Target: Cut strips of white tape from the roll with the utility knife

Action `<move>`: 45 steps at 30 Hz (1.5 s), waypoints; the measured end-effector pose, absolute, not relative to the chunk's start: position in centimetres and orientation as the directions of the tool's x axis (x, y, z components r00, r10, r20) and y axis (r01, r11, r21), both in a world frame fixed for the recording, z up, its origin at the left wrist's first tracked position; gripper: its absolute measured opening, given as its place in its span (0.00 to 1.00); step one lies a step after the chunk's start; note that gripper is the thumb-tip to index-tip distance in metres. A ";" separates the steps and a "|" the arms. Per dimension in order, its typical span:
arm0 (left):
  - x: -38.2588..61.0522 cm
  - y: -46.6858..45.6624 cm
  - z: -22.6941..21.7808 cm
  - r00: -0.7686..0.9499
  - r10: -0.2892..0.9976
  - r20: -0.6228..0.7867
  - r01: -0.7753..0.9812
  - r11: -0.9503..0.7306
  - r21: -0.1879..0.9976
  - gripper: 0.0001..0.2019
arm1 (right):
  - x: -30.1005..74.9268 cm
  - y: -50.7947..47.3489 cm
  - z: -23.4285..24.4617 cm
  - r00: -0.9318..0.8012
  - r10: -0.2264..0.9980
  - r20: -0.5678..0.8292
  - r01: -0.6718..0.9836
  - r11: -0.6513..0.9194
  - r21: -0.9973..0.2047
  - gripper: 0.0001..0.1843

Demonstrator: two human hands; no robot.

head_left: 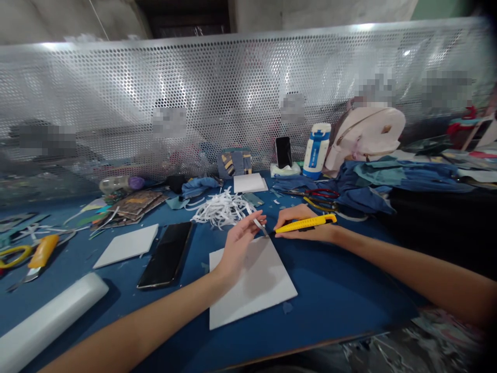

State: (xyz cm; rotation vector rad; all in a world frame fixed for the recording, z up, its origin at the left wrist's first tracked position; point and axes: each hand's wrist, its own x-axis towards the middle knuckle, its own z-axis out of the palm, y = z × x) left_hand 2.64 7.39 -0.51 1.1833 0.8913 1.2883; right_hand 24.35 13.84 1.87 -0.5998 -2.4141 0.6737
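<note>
My right hand [298, 220] is closed around a yellow snap-off utility knife [306, 224], its tip at the far corner of a white square board [264, 285]. My left hand [238, 246] rests over the board's left side. Its fingers are curled at a thin white strip [259, 226], which they appear to pinch. The strip's lower end meets the board's corner beside the knife tip. Just beyond my left hand lies a tangled heap of white strips [223, 208].
Left of the board are a black phone [166, 254], another white board [127, 245], an orange-handled cutter [43, 254] and a long white block [54, 321]. Farther back stand a blue-white bottle [316, 151], a pale backpack [367, 132] and blue cloth [407, 178] before a perforated metal screen [233, 88].
</note>
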 end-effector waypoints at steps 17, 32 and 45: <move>2.5 7.4 -0.5 0.127 0.985 0.121 -0.201 -0.094 0.975 0.20 | 24.7 14.4 0.7 -0.771 0.475 0.424 0.177 0.799 -0.574 0.12; 2.5 7.4 -0.6 0.135 0.983 0.128 -0.224 -0.095 0.970 0.20 | 24.9 14.6 1.1 -0.791 0.409 0.456 0.127 0.837 -0.532 0.09; 2.5 7.3 -0.7 0.160 0.977 0.137 -0.239 -0.097 0.966 0.22 | 24.7 14.1 2.0 -0.746 0.430 0.508 0.149 0.852 -0.501 0.12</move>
